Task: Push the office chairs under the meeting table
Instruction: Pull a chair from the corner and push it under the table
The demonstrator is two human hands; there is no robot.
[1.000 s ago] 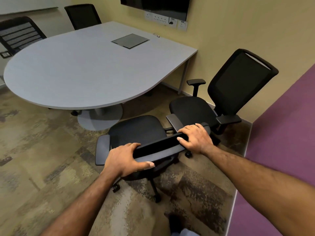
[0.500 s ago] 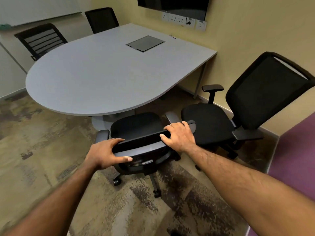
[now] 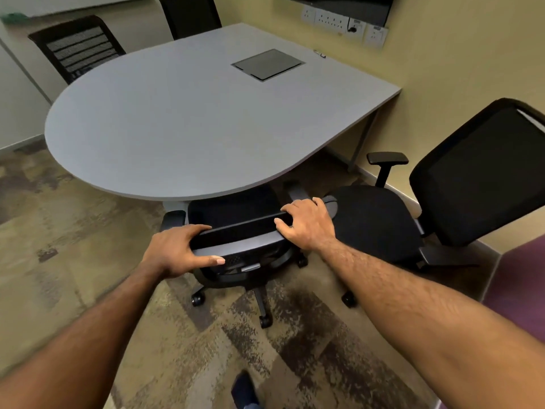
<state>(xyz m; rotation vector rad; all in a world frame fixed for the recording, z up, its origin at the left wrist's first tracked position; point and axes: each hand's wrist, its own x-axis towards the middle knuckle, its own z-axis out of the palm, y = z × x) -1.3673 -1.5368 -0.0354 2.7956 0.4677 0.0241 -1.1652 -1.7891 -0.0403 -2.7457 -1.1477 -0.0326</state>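
Now your left hand and right hand clench their fingers on the office chair's backrest, steering its seat under the table.

Yellow wall — socket strip, mottled carpet, purple floor patch

Grey desk with one rounded end and one square end set against a yellow wall. Dark rectangular cover plate set flush in the top near the square end. Patterned carpet floor in brown, tan and dark patches below, meeting purple carpet at right. Standing on the floor: black wheeled office chair with seat partly under the rounded edge, second black chair just right of it, clear of the desk.
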